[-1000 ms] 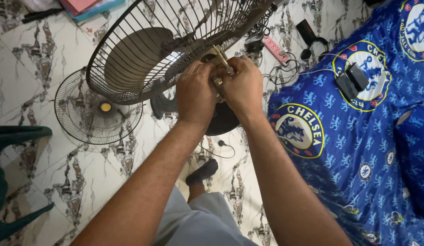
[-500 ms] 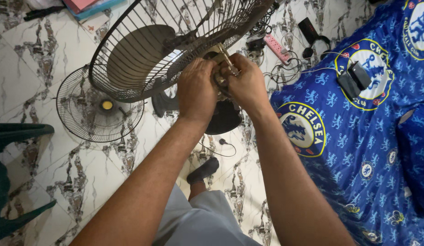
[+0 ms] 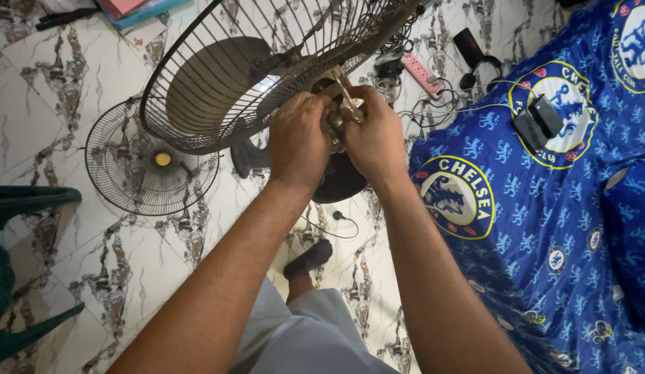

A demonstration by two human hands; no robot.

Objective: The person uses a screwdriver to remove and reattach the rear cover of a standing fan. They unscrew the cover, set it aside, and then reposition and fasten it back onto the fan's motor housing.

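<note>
L hand (image 3: 298,142) & R hand (image 3: 373,135) gripping fan motor (image 3: 334,104), rear grille (image 3: 246,69) attached

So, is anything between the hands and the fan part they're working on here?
Nothing visible. The left hand and right hand both already touch the fan's hub behind the wire cage. The cage lies to the hands' left, not between them and the hub. The exact grip is hidden by the fingers.

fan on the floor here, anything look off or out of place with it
Yes: the fan is in pieces. One wire grille lies flat on the marble floor, apart from the rest, while the left hand and right hand work at the hub behind the other grille. Cables sprawl loosely nearby.
</note>
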